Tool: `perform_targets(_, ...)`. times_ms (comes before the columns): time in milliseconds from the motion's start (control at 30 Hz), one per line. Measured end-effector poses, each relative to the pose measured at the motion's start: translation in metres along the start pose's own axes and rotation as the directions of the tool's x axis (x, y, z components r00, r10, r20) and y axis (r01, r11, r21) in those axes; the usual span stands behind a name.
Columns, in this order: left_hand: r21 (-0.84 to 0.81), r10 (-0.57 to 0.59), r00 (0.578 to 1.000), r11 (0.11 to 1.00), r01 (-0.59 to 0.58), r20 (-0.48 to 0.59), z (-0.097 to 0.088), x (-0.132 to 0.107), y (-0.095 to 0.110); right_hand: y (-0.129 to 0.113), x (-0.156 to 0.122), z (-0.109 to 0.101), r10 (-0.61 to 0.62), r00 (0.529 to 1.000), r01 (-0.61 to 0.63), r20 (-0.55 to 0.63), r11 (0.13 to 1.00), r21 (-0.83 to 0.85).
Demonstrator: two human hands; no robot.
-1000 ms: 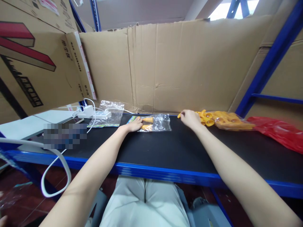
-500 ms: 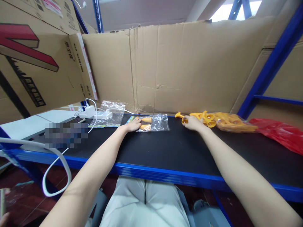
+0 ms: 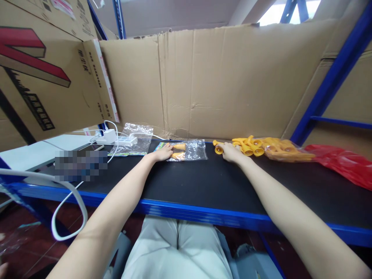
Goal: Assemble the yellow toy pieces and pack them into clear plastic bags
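My left hand (image 3: 163, 152) rests on a clear plastic bag (image 3: 196, 150), its fingers closed over the end with the coloured printed strip. Two orange funnel-ended plastic pieces (image 3: 178, 147) lie in the bag by my fingertips. My right hand (image 3: 231, 151) is closed around a yellow plastic piece with a round cup-like end (image 3: 219, 150); the cup and a narrow tip stick out left of the fingers, and the rest is hidden. Just right of this hand lie several loose yellow cup-ended pieces (image 3: 248, 150).
A clear bag of yellow pieces (image 3: 287, 149) and a red plastic bag (image 3: 340, 159) lie to the right. On the left are another clear bag (image 3: 142, 137), a white power strip (image 3: 124, 140) and cables. Cardboard (image 3: 221, 85) walls the back of the black shelf (image 3: 200, 182).
My right hand has moved a little left with the yellow piece, away from the loose pieces, more of which now show. My left hand stays on the bag.
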State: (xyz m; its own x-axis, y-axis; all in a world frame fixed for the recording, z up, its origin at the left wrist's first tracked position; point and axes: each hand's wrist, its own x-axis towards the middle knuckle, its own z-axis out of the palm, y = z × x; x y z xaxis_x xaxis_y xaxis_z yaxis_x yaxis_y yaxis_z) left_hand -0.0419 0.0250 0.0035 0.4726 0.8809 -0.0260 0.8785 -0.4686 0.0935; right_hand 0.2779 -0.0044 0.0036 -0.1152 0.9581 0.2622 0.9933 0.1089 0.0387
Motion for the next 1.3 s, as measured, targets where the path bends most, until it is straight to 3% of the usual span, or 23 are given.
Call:
perform_targets(200,0.027,0.013,1.000,1.000,-0.013,0.004,0.003,0.004,-0.004,0.005,0.003,0.006,-0.070,0.988,0.072,-0.135,0.997,0.009)
perform_targets(300,0.030,0.028,1.000,0.999,-0.028,-0.002,0.002,0.004,-0.004,0.011,0.005,0.009,-0.003,0.978,0.030,-0.206,0.992,0.126)
perform_targets(400,0.000,0.014,1.000,1.000,-0.014,-0.020,0.002,0.002,-0.003,0.015,0.009,0.010,0.133,0.953,-0.026,-0.272,0.931,0.365)
perform_targets(600,-0.001,0.012,1.000,1.000,-0.012,-0.009,0.003,0.004,-0.005,0.026,0.018,0.009,0.467,0.799,-0.082,-0.380,0.710,0.699)
perform_targets(700,0.003,0.015,1.000,1.000,-0.015,-0.003,0.003,0.004,-0.005,0.028,0.020,0.004,0.549,0.720,-0.028,-0.424,0.634,0.773)
perform_targets(767,0.003,0.017,1.000,1.000,-0.017,0.004,0.002,0.003,-0.003,0.023,0.019,0.000,0.550,0.693,0.046,-0.467,0.613,0.789)
perform_targets(833,-0.001,0.013,1.000,1.000,-0.013,0.015,0.000,0.001,-0.001,0.015,0.017,-0.005,0.486,0.721,0.138,-0.494,0.598,0.789)
perform_targets(900,-0.015,0.017,0.999,1.000,-0.016,0.028,-0.002,-0.001,0.002,0.004,0.014,-0.010,0.351,0.792,0.204,-0.500,0.619,0.759)
perform_targets(967,-0.032,0.031,0.999,0.999,-0.030,0.044,-0.004,-0.003,0.006,-0.007,0.010,-0.013,0.146,0.868,0.243,-0.475,0.710,0.661)
perform_targets(1033,-0.045,0.045,0.997,0.998,-0.043,0.059,-0.006,-0.006,0.011,-0.018,0.005,-0.015,-0.085,0.911,0.295,-0.404,0.819,0.492)
perform_targets(1133,-0.075,0.080,0.994,0.994,-0.074,0.071,-0.008,-0.008,0.020,-0.031,-0.002,-0.016,-0.316,0.924,0.369,-0.217,0.887,0.278)
perform_targets(1200,-0.093,0.096,0.994,0.991,-0.092,0.045,-0.008,-0.009,0.026,-0.039,-0.005,-0.016,-0.364,0.925,0.379,-0.110,0.905,0.193)
perform_targets(1300,-0.086,0.039,0.996,0.995,-0.046,-0.081,-0.004,-0.008,0.032,-0.048,-0.009,-0.018,-0.379,0.925,0.379,-0.027,0.919,0.111)
